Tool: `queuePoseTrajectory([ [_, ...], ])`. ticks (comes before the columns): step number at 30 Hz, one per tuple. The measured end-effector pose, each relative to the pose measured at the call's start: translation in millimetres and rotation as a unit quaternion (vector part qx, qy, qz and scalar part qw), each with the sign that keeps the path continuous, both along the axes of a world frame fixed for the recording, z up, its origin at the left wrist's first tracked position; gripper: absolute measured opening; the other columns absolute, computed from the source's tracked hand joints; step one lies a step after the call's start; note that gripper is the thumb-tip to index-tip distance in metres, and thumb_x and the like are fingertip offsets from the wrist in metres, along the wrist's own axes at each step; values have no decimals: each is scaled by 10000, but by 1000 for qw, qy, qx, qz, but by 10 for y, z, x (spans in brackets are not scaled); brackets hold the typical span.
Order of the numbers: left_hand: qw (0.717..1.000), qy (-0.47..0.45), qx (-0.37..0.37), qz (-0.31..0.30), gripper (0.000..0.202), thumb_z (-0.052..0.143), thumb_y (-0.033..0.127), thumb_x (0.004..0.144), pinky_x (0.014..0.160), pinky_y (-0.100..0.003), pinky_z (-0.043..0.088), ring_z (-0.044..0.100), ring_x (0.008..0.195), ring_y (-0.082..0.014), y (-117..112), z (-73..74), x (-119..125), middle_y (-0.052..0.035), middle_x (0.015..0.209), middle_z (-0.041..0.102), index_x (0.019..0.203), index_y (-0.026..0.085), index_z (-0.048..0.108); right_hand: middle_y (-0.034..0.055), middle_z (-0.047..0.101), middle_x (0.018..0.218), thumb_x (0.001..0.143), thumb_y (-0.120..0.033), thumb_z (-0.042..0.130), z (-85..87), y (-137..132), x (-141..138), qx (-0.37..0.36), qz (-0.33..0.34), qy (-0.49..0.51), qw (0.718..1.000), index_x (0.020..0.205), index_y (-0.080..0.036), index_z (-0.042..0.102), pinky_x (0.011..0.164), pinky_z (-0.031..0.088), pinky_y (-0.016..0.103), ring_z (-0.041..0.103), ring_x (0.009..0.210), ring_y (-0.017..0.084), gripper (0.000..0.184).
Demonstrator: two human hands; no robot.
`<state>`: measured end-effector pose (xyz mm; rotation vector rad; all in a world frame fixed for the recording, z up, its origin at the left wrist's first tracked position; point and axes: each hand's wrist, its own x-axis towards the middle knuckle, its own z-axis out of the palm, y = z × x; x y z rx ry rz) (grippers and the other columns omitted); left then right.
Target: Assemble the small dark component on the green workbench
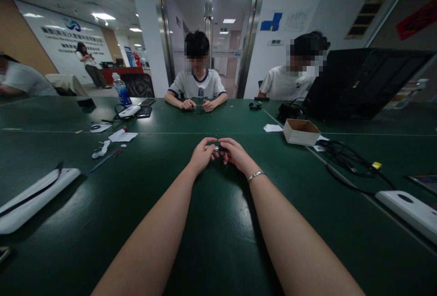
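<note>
Both my arms reach out over the dark green table (pixel 136 223), and my hands meet near its middle. Between the fingertips is a small black-and-silver object (pixel 221 149), too small and too covered to name its kind. My left hand (pixel 202 155) pinches its silver end from the left. From the other side my right hand (pixel 235 152) closes on the black part, partly hiding it. A silver bracelet (pixel 256 175) circles my right wrist.
Left lie a white case (pixel 41 198), a blue strap (pixel 102 161), paper scraps (pixel 123 135) and a bottle (pixel 121 90). Right are a small open box (pixel 301 133), black cables (pixel 348 155), a white device (pixel 408 214) and a monitor (pixel 365 82). Two people sit opposite.
</note>
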<state>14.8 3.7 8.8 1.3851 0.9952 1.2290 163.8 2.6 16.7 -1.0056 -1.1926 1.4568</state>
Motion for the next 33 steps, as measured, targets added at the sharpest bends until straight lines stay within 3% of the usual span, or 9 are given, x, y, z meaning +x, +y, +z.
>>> queuePoseTrajectory([
  [3,1000,12,-1,1,277,480,164,861,478,-182,378,485,442,-88,5,1,5,7,564,598,1121,112,557,-75,523,528,777,-125,572,5,-3,-6,0,1,5,1000,1028,-204,541,363,464,185,489,404,105,265],
  [8,1000,15,5,-1,260,471,159,872,471,-173,372,478,440,-82,23,-19,5,10,563,599,1116,112,545,-52,559,566,834,-175,556,4,-9,-2,-5,-17,16,1000,1015,-196,546,381,496,214,482,392,101,183],
  [12,1000,15,14,-7,169,483,225,902,455,-166,362,475,424,-78,39,-46,3,17,519,563,997,116,570,-66,540,568,773,-110,582,-24,-9,12,13,-14,27,999,1014,-201,561,416,515,208,503,410,95,259],
  [15,1000,15,2,-5,231,431,302,943,432,-165,350,469,404,-78,45,-51,7,22,488,520,906,124,573,-62,550,597,762,-111,599,-41,-5,19,18,-12,27,999,1016,-201,566,423,521,205,522,433,94,272],
  [21,999,24,-5,30,171,541,252,875,427,-162,362,515,460,-63,58,-76,0,15,716,597,1019,168,578,-43,588,672,755,-116,624,-53,5,23,21,-10,28,999,1018,-205,574,422,525,194,544,465,87,282],
  [26,997,53,45,20,194,522,292,891,437,-170,358,475,442,-69,88,-152,-27,38,607,534,1016,159,588,-49,571,672,739,-110,645,-73,8,31,35,3,25,999,1006,-201,588,440,539,195,563,488,88,288],
  [33,997,67,32,29,267,473,407,911,398,-171,295,420,373,-76,78,-134,-28,50,491,503,938,161,574,-35,580,712,744,-110,658,-81,2,35,44,9,24,999,1025,-197,594,459,551,192,586,526,93,301],
])
